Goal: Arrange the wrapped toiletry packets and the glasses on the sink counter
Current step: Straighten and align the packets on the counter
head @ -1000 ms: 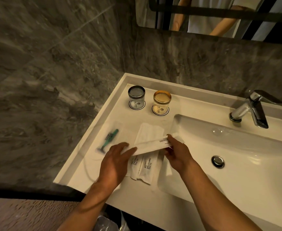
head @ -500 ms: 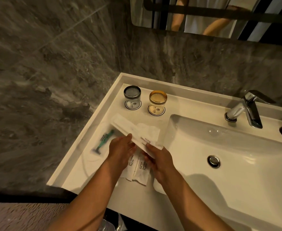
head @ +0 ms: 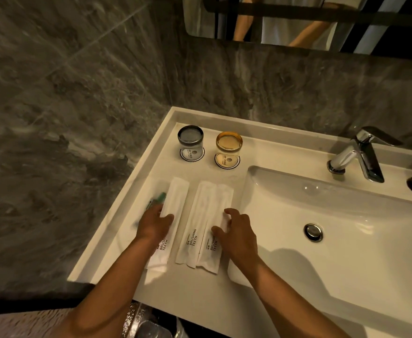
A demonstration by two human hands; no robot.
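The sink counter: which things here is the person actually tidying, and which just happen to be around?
Part of the job:
three white paper "BRUSHING TEETH" packets
clear-wrapped green razor packet
grey-rimmed glass
gold-rimmed amber glass

Just there:
chrome faucet
round chrome basin drain
wall mirror

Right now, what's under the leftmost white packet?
A clear wrapper holding a green razor pokes out from under the leftmost packet on its left side. The left hand covers the razor's lower end.

white packets, amber glass, grey marble wall
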